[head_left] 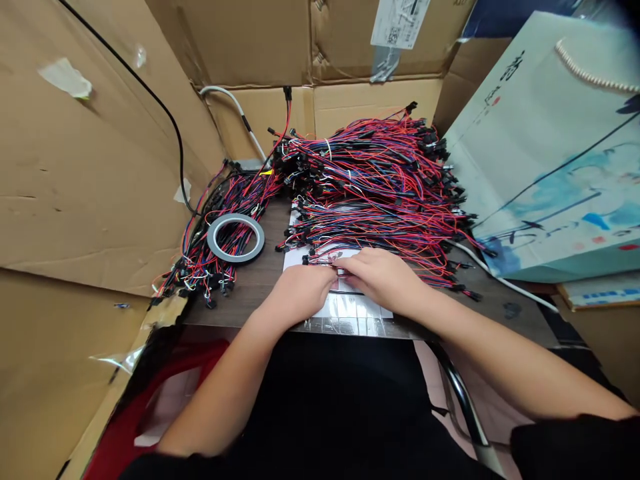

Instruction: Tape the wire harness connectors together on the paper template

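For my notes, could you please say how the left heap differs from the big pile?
The left heap is smaller than the big pile. The left heap slants, while the big pile runs mostly side to side. A grey ring overlaps the left heap, not the big pile. Both have red wires and black connectors.

The tape roll [235, 237] lay on the left wire pile [245, 190], with the larger wire bundles [370, 173] to its right, before the cardboard [380, 107].
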The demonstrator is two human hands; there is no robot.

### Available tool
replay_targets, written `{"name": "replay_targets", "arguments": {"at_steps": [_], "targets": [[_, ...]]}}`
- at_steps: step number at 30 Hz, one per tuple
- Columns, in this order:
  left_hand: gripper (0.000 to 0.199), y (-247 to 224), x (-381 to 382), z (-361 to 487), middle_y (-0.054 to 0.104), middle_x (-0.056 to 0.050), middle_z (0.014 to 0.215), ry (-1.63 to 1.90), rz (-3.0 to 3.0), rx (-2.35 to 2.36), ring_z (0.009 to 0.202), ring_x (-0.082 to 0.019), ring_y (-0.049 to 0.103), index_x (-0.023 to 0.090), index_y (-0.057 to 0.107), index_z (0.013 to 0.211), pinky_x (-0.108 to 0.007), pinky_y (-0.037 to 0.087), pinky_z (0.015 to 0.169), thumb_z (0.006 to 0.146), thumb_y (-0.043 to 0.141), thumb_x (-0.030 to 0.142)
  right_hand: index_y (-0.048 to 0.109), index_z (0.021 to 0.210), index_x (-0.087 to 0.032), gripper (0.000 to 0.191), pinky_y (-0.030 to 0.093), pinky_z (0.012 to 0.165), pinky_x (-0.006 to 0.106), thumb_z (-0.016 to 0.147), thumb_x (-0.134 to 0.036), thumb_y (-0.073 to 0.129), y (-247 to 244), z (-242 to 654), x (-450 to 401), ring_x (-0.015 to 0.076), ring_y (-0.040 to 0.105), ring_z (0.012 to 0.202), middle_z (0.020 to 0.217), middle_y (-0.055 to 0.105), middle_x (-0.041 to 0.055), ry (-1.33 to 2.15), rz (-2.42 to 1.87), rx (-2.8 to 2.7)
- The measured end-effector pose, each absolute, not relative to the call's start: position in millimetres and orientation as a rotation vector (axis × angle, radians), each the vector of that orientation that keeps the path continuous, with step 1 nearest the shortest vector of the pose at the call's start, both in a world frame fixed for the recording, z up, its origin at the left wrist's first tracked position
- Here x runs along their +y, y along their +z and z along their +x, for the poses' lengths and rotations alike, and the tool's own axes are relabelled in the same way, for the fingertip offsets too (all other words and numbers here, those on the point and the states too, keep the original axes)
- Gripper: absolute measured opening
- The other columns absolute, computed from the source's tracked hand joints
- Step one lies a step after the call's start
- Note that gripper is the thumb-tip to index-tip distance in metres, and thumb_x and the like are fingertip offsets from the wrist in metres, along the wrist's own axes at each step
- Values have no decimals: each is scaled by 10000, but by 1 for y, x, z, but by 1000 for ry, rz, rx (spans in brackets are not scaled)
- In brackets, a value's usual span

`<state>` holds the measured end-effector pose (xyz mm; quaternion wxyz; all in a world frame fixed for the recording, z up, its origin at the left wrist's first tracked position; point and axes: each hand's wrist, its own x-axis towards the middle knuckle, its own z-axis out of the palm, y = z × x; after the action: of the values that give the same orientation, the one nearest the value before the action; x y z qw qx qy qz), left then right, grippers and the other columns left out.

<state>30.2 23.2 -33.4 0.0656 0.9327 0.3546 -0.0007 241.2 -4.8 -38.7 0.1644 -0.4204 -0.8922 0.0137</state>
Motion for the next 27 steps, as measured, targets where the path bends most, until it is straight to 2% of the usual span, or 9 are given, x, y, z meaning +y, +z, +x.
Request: {"name": "replay_targets", "arguments": {"at_steps": [8,12,16,20,27], "targets": [[246,-37,23,29,736,-36,918,47,2806,1095,835,-230,703,202,658,959,-304,480,668,984,424,273,522,1369,-244,411,425,738,275,961,-203,511,-61,244,-9,172,540,799,841,619,39,-34,-1274,-2412],[232,-39,23,28,731,-40,938,65,2836,1059,861,-237,703,199,641,982,-322,491,689,985,417,259,537,1356,-208,417,437,744,291,948,-144,482,-61,243,-11,180,533,798,826,634,46,-43,-1200,-2409],[221,-42,24,28,726,-34,922,41,2843,1067,866,-240,702,212,617,970,-327,491,707,995,414,294,565,1294,-164,361,464,775,313,957,-143,439,-58,241,-11,191,570,837,881,676,71,130,-1256,-2330],[225,-44,25,27,715,-27,890,42,2822,1095,862,-233,698,211,595,937,-316,481,707,1002,407,316,559,1279,-177,335,474,837,340,968,-164,433,-55,239,-9,203,594,937,1015,701,84,304,-1285,-2288],[207,-43,26,27,711,-22,896,49,2801,1083,861,-228,692,208,597,920,-311,473,702,987,412,271,564,1280,-186,321,468,850,326,971,-205,484,-55,241,-9,192,593,941,1080,701,68,280,-1265,-2316]]}}
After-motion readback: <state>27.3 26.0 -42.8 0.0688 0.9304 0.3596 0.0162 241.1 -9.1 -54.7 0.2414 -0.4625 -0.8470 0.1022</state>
